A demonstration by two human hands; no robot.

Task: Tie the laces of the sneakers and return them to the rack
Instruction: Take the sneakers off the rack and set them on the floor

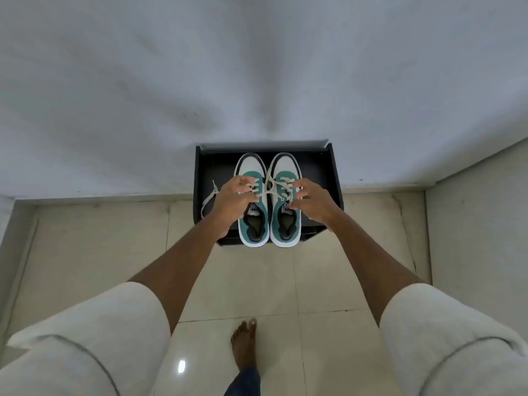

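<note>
Two white-and-teal sneakers stand side by side on top of a low black rack (323, 167), toes toward the wall. My left hand (234, 200) rests over the left sneaker (251, 167) and pinches its cream lace; a loose lace end (208, 200) trails off to the left over the rack's edge. My right hand (313, 202) is curled over the tongue of the right sneaker (285, 167), fingers on its lace. Between the two shoes, lace strands (270, 187) cross near the upper eyelets.
The rack stands against a white wall (257, 67). Beige floor tiles (257, 281) spread in front of it. My bare foot (243, 344) stands on the tiles below the rack. A wall corner rises at the right (471, 210).
</note>
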